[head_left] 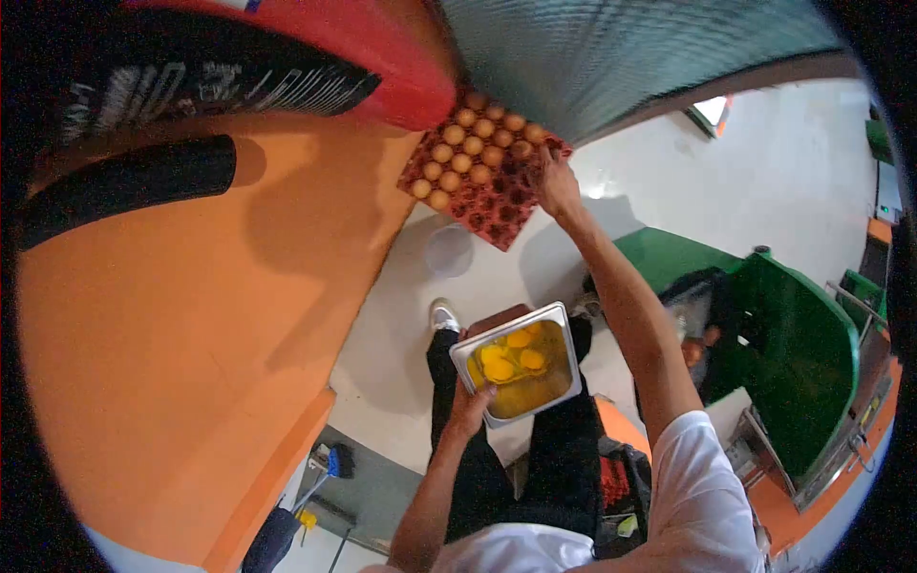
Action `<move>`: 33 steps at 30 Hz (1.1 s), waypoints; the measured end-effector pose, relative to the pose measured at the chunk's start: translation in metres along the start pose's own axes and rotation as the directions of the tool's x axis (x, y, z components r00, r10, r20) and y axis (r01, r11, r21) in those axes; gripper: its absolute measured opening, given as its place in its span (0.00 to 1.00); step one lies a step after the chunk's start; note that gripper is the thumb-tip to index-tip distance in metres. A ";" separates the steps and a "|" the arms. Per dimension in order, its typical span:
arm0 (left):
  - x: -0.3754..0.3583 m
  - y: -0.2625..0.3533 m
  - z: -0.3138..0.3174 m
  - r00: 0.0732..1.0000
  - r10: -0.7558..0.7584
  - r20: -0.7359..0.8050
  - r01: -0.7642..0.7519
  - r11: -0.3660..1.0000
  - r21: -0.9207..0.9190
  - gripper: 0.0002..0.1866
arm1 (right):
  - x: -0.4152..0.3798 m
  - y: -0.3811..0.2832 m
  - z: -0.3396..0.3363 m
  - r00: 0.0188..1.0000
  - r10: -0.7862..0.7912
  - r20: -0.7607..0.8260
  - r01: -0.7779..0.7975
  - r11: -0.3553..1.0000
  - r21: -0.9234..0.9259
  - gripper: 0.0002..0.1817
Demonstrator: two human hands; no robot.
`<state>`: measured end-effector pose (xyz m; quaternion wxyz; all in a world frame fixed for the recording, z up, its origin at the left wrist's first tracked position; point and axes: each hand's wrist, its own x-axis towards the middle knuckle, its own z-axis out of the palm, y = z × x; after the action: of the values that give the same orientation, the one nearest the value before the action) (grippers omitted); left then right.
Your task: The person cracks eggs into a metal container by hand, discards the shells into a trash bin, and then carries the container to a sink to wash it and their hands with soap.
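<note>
My left hand (470, 409) grips a steel pan (576, 372) by its near left side, thumb over the rim. Several cracked eggs (498, 365), with whole yellow yolks in clear whites, lie in it. Ahead of the pan is a reddish egg tray (503, 236), its far and left cups filled with brown eggs (473, 145) and its near right cups bare. At the tray's right edge is my right hand (557, 186), fingers drawn together and pointing down into the cups. Its fingertips are partly hidden, so anything between them cannot be made out.
An orange wall (315, 267) runs along the left, with a black hose (134, 186) and a red cylinder (411, 91) above it. On the right stands a green bin (802, 353) with a black bag inside. A pale round object (449, 252) is below the tray.
</note>
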<state>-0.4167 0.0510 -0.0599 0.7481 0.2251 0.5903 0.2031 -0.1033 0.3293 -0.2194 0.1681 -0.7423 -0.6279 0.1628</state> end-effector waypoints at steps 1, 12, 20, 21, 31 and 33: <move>-0.001 0.018 0.004 1.000 0.026 0.012 -0.025 0.999 -0.039 0.43 | 0.014 -0.012 0.015 0.999 0.035 -0.018 -0.033 0.994 0.103 0.30; 0.011 0.040 -0.034 0.996 0.004 -0.093 -0.014 0.994 -0.108 0.38 | 0.032 -0.029 0.021 0.962 0.149 -0.228 -0.098 0.971 0.220 0.22; 0.006 0.112 0.027 0.992 0.118 0.044 -0.118 0.993 -0.014 0.37 | -0.098 -0.062 -0.174 0.896 0.072 0.439 -0.302 -0.626 0.719 0.29; 0.005 0.120 0.039 0.993 0.096 0.071 -0.097 0.995 0.008 0.36 | -0.116 -0.063 -0.202 0.886 0.082 0.456 -0.299 -0.652 0.697 0.30; 0.021 0.136 0.165 0.933 -0.015 0.360 -0.035 0.990 0.133 0.33 | -0.294 -0.005 -0.390 0.629 0.778 -0.006 -0.202 0.171 0.964 0.16; 0.022 0.133 0.204 0.898 -0.043 0.438 -0.043 0.982 0.185 0.33 | -0.323 0.024 -0.409 0.489 0.828 -0.275 -0.036 0.334 0.942 0.15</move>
<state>-0.2178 0.1525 0.0403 0.8373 0.3354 0.4224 0.0896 0.0517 -0.0111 0.1438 0.6874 -0.7013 -0.0723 0.1746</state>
